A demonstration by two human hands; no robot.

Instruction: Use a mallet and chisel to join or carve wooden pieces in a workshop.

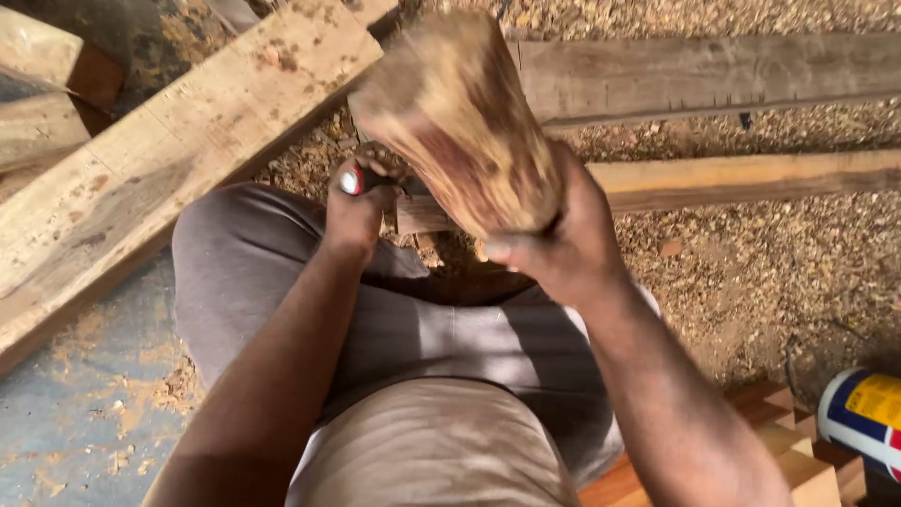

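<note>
Head view: right hand gripping blurred wooden mallet; left hand clenched around red-handled chisel

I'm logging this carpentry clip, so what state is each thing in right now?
Wooden mallet: raised, motion-blurred, gripped by the right hand.
Red-handled tool: clasped in the left hand, tip hidden.
Small wood piece: lying under the tool.
Wide plank: lying slanted on the floor.
Can: lying on its side.
</note>
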